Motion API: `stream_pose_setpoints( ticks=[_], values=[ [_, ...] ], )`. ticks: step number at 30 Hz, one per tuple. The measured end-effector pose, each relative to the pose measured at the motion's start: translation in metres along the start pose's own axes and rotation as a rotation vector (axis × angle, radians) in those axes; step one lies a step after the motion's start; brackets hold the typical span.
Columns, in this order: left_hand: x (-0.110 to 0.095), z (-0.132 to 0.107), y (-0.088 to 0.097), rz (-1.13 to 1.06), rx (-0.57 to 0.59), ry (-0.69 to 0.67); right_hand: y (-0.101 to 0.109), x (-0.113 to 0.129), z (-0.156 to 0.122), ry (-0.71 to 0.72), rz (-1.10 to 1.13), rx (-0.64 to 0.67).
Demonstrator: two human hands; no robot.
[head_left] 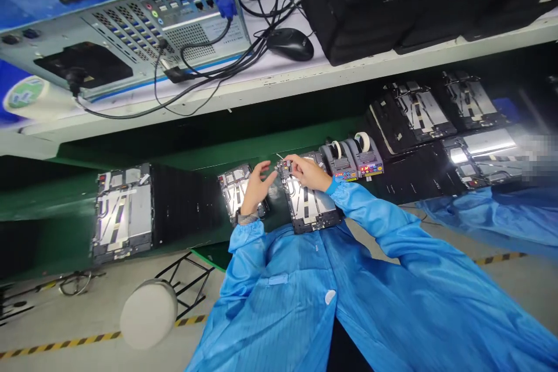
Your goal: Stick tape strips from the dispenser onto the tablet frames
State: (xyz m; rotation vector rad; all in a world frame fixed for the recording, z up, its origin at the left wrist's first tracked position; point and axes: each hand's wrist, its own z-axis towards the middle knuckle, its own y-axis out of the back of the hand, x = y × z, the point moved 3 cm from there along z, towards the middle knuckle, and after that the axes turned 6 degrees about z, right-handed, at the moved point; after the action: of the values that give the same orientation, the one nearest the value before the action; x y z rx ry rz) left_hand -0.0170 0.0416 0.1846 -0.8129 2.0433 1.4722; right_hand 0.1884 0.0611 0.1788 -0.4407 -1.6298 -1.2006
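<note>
Two open tablet chassis with metal plates and black tape strips lie on a green-edged belt (pixel 209 154) in front of me. My left hand (pixel 257 186) hovers open, fingers spread, over the smaller chassis (pixel 235 189) and touches nothing I can make out. My right hand (pixel 307 171) pinches at the far corner of the nearer chassis (pixel 307 203). Its fingers hide whatever small part they hold there. Both blue smock sleeves reach in from below. Just right of that hand stand two tape dispensers (pixel 351 160) with white rolls.
Further tablet chassis (pixel 122 213) (pixel 412 116) lie along the belt. Above it, a shelf edge (pixel 261 78) carries a computer case (pixel 165 29), cables, a mouse (pixel 290 43) and black bags (pixel 414 0). A stool (pixel 148 314) stands on the floor below left. Blue smock fabric (pixel 479 221) shows at right.
</note>
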Motion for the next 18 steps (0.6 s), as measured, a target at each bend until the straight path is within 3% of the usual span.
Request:
stream_pose_setpoints(
  ticks=[3,6,13,18],
  values=[
    [0.006,-0.006,-0.029,-0.109,-0.007,0.043,0.005,-0.003,0.013,-0.024,0.041,0.037],
    [0.006,-0.005,-0.047,-0.170,-0.007,0.077,0.007,0.000,0.022,-0.054,0.042,0.053],
    [0.022,0.002,-0.057,-0.311,-0.028,0.070,0.006,0.001,0.032,-0.045,0.026,0.066],
    [0.035,0.010,-0.068,-0.485,-0.160,-0.007,0.002,-0.004,0.034,0.048,0.001,0.076]
  ],
)
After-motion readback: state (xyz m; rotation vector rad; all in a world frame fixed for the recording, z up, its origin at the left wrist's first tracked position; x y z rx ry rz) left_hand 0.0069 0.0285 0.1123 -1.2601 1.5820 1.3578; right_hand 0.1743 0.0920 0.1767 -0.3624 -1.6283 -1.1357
